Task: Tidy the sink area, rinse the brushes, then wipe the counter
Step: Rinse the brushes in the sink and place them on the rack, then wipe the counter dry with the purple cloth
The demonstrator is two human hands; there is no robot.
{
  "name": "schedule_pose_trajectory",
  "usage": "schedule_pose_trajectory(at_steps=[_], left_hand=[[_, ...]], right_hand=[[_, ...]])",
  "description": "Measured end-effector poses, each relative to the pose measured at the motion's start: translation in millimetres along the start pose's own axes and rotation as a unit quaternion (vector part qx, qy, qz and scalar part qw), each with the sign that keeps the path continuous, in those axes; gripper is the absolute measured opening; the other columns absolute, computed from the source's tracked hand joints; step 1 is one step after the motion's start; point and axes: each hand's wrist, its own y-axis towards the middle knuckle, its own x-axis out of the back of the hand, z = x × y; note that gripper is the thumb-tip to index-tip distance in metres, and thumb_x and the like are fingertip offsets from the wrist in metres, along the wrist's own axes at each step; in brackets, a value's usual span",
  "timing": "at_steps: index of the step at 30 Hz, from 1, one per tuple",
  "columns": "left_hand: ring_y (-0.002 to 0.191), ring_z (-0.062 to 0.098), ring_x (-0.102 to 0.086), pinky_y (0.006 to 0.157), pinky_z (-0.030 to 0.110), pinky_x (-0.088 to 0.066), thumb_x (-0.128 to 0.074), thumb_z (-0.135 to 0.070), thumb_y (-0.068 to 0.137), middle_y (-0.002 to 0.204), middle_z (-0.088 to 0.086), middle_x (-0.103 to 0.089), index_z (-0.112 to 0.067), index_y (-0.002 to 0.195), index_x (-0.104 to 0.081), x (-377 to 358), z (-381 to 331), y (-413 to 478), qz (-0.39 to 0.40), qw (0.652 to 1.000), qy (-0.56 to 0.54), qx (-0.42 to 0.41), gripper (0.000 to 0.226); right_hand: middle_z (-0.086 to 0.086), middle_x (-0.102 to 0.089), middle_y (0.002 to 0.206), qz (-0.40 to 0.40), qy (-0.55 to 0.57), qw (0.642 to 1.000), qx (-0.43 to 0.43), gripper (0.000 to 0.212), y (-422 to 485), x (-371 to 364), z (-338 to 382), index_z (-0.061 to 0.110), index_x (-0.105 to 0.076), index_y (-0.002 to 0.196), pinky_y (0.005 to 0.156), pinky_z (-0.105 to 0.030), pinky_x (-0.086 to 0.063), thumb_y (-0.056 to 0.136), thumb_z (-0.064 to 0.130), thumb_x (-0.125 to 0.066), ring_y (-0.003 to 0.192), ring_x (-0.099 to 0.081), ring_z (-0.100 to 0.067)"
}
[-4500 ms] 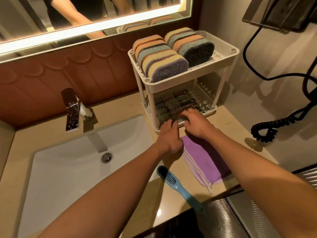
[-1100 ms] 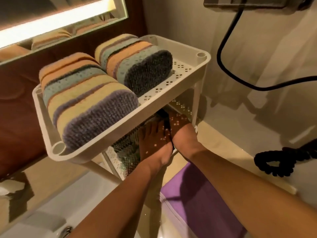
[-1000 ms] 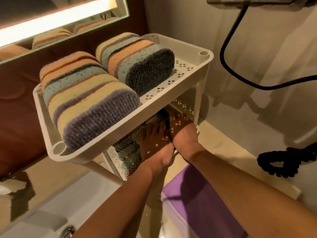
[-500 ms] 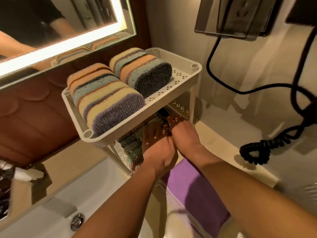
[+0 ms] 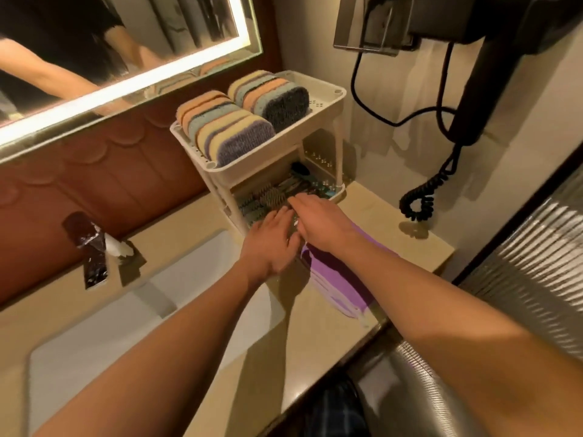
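Tidying: brushes (image 5: 268,197) in rack (image 5: 252,167) lower tier; left hand (image 5: 271,242) fingers extended over them, right hand (image 5: 318,220) grip unclear; rinse, counter (image 5: 378,220) wipe outstanding

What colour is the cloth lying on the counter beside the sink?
The cloth is purple with pale edging, clearest in the head view.

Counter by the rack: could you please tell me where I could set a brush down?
Bare counter lies between the purple cloth and the coiled cord, and between the faucet and the rack. The rack's lower shelf is crowded with brushes, the left hand and right hand; sponges fill the top.
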Motion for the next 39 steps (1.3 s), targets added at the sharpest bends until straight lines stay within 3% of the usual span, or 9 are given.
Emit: schedule_pose_trajectory(at_steps=[3,6,13,23,27,32,39], left_hand=[[0.155,0.023,-0.008,0.125,0.051,-0.003,-0.026,-0.049,0.103,0.168,0.002,-0.014,-0.024,0.16,-0.013,-6.2,0.1,-34.1,0.033,0.998,0.02,0.049,0.064],[0.156,0.022,-0.004,0.122,0.052,0.006,-0.026,-0.048,0.103,0.169,0.0,-0.01,-0.026,0.16,-0.011,-11.0,6.9,-75.5,0.014,0.997,0.028,0.073,0.063],[0.156,0.024,-0.004,0.123,0.051,0.006,-0.027,-0.047,0.104,0.169,0.0,-0.009,-0.024,0.161,-0.014,-13.7,34.0,-153.9,0.001,0.99,0.03,0.136,0.062],[0.156,0.023,-0.007,0.124,0.046,0.005,-0.03,-0.044,0.106,0.169,0.0,-0.009,-0.026,0.16,-0.016,-8.8,81.5,-262.7,-0.036,0.981,0.02,0.189,0.059],[0.155,0.024,-0.009,0.126,0.051,-0.001,-0.033,-0.041,0.105,0.168,0.002,-0.015,-0.025,0.157,-0.024,-15.0,107.8,-297.5,-0.044,0.972,-0.008,0.232,0.056],[0.155,0.025,-0.01,0.126,0.05,-0.002,-0.034,-0.04,0.105,0.168,0.002,-0.017,-0.024,0.157,-0.025,-26.0,109.5,-304.3,-0.06,0.967,-0.048,0.242,0.055],[0.156,0.025,-0.005,0.122,0.049,0.009,-0.036,-0.042,0.106,0.169,-0.002,-0.01,-0.03,0.16,-0.02,-39.2,79.9,-258.3,-0.051,0.981,-0.036,0.186,0.057]], right_hand=[[-0.01,-0.052,0.143,0.0,0.003,1.0,0.0,0.051,-18.8,2.2,20.9,0.011,-0.043,0.147,0.104,-0.04,-0.044,0.097,0.016,-0.054,0.127,-0.052,-0.028],[-0.009,-0.051,0.144,0.015,0.009,1.0,0.015,0.051,-39.2,-4.1,48.1,0.013,-0.042,0.148,0.103,-0.04,-0.046,0.098,0.017,-0.053,0.128,-0.051,-0.028],[-0.006,-0.054,0.144,0.027,0.031,0.997,0.059,0.051,-72.2,-24.5,113.2,0.02,-0.042,0.147,0.1,-0.041,-0.051,0.098,0.023,-0.057,0.123,-0.057,-0.027],[-0.003,-0.05,0.149,0.043,0.03,0.99,0.129,0.052,-86.7,-48.1,193.7,0.022,-0.041,0.15,0.1,-0.035,-0.048,0.1,0.026,-0.052,0.124,-0.057,-0.024],[-0.004,-0.049,0.15,0.055,0.036,0.986,0.156,0.051,-87.9,-58.7,222.0,0.022,-0.041,0.15,0.102,-0.035,-0.047,0.101,0.026,-0.053,0.125,-0.056,-0.024],[-0.002,-0.049,0.151,0.061,0.039,0.985,0.155,0.049,-95.4,-70.9,227.8,0.022,-0.043,0.149,0.106,-0.035,-0.044,0.101,0.028,-0.052,0.128,-0.055,-0.023],[-0.003,-0.049,0.151,0.053,0.026,0.994,0.092,0.049,-111.7,-67.5,184.1,0.019,-0.044,0.149,0.113,-0.039,-0.039,0.101,0.028,-0.051,0.133,-0.051,-0.023]])
